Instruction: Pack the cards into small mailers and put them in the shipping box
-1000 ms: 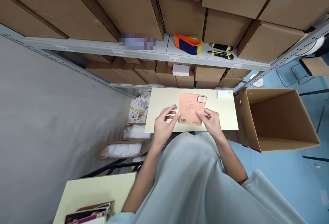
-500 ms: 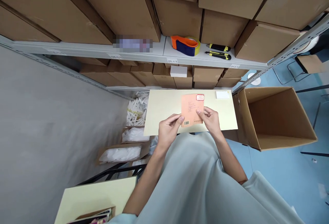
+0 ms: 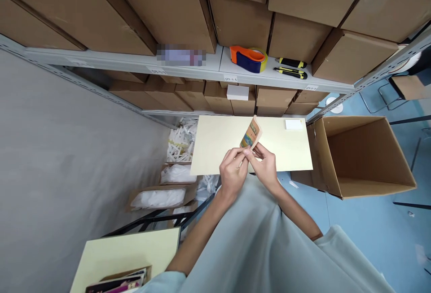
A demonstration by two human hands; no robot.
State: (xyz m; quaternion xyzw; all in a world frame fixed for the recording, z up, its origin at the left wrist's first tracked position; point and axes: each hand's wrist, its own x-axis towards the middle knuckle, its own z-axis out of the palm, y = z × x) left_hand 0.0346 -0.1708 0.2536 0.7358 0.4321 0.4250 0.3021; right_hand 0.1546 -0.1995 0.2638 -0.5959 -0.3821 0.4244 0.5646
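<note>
A small, thin orange booklet is held upright and tilted above the pale tabletop. Its cover, with a coloured picture and dark lettering, faces left, and its pages look slightly bowed. My left hand pinches the lower end of the booklet between thumb and fingers. My right hand also has its fingers closed on the lower edge, right against the left hand. The fingertips hide the booklet's bottom part.
Ahead, a grey shelf bears cardboard boxes, an orange-and-blue tape dispenser and two utility knives. A large open carton stands right. Bins of white material are at left. A second table holds books, lower left.
The booklet has been turned from its flat back side, with barcode and red stamp, to show its cover edge-on. Both hands have come together at its lower end.
</note>
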